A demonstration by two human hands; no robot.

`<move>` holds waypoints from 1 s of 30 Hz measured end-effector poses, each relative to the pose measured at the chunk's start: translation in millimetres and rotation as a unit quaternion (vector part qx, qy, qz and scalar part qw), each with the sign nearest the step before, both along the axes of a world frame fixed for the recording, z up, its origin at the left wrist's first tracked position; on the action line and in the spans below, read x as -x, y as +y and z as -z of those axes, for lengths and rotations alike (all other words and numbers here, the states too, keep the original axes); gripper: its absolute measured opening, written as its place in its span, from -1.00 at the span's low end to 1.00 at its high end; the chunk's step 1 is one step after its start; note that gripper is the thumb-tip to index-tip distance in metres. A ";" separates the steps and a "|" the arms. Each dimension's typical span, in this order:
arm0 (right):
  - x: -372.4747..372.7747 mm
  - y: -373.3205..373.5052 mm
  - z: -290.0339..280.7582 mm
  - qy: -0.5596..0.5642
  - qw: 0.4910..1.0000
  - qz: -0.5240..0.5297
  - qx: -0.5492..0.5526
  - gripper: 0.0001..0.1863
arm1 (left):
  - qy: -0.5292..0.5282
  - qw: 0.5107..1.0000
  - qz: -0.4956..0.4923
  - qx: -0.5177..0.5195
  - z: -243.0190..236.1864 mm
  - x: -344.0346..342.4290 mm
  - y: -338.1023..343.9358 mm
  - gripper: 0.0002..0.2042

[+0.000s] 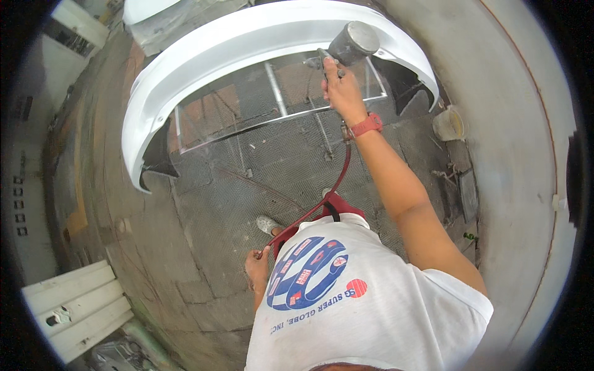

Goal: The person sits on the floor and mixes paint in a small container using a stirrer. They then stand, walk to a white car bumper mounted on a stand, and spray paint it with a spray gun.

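Note:
My right hand (pixel 341 93) is wrapped round the handle of a spray gun (pixel 354 44) with a grey cup, held out over the inner edge of a white car bumper (pixel 204 57). Whether the gun touches the bumper I cannot tell. From below the gun a red hose (pixel 344 166) curves back toward my waist. Down by my left side, my left hand (pixel 257 267) is closed on that hose. The bumper arches across the far side, resting over a metal frame stand (pixel 276 89).
A white bucket (pixel 450 123) stands by the right wall (pixel 520 154). Ridged white panels (pixel 80 303) lie at the lower left, beside a green cylinder (pixel 151 346). Behind the bumper sits a plastic-covered object (pixel 161 31). The hose crosses the grey floor (pixel 204 247) near my feet.

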State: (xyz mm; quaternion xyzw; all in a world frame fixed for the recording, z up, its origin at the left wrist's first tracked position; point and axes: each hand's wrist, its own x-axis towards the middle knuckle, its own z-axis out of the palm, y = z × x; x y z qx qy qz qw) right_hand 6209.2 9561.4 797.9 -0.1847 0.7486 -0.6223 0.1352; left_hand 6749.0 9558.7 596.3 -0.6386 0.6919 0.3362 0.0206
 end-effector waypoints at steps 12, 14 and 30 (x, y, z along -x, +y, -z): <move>-226.7 -227.1 -6.8 0.006 0.991 -0.133 0.005 -0.24 | 0.101 0.991 0.064 -0.058 29.0 -141.8 -146.5 -0.42; -253.5 -244.0 -8.4 -0.033 0.987 -0.160 -0.010 -0.25 | 0.232 0.965 0.039 -0.116 -19.4 -72.6 -193.3 -0.43; -372.4 -292.6 -19.4 -0.019 0.969 -0.228 -0.093 -0.31 | 0.693 0.605 -0.004 -0.392 -81.8 50.8 -289.9 -0.73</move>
